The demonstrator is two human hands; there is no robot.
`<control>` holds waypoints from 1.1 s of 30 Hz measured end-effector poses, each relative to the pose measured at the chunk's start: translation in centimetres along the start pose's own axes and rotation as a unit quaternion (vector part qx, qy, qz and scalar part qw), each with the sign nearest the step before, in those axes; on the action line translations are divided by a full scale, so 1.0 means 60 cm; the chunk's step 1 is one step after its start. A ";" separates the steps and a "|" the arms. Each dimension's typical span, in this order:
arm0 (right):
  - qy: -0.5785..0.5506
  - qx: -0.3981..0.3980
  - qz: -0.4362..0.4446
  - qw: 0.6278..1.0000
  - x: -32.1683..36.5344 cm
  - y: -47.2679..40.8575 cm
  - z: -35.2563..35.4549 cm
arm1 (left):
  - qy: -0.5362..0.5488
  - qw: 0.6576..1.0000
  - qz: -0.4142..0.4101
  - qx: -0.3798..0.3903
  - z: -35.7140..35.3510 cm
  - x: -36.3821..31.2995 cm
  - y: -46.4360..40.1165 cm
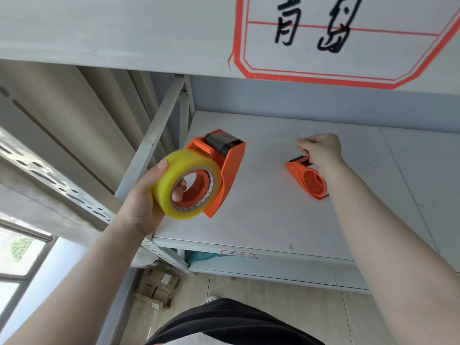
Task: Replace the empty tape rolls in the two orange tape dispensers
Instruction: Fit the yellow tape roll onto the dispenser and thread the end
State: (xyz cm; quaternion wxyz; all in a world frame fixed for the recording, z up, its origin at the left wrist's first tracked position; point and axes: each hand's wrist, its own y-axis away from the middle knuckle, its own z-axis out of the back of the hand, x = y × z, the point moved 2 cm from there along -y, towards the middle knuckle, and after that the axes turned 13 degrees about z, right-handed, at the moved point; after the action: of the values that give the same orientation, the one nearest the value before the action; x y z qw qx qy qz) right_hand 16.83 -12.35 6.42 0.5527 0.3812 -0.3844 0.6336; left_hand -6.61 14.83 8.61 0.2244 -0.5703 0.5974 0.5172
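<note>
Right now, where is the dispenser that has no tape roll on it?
The empty dispenser lies on the white shelf, right of center, under the right hand, which touches its top end.

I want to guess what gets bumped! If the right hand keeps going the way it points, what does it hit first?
Probably nothing but bare shelf. The right hand points toward the shelf's back, past the empty dispenser it touches. Depth is hard to judge.

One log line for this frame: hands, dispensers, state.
left hand: holds loaded dispenser | right hand: grips second dispenser on shelf | second: no tape roll
</note>
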 end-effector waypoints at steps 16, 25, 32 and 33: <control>-0.422 0.205 -0.378 0.798 -0.028 0.227 -0.222 | 0.047 0.991 0.022 -0.120 -0.101 -0.023 -0.051; -0.526 0.197 -0.396 0.727 -0.015 0.243 -0.217 | 0.036 0.985 0.051 -0.162 -0.148 -0.008 -0.064; -0.552 0.108 -0.316 0.764 0.001 0.239 -0.196 | 0.031 0.983 0.046 -0.174 -0.152 -0.006 -0.085; -0.554 0.101 -0.304 0.768 0.002 0.240 -0.195 | 0.027 0.983 0.048 -0.173 -0.152 -0.003 -0.090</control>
State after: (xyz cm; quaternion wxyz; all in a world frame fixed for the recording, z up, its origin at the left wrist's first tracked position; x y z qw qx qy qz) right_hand 1.86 -3.02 0.72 0.3662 0.8165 -0.4218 0.1463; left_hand 1.30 7.91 10.14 0.0814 -0.5848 0.5318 0.6071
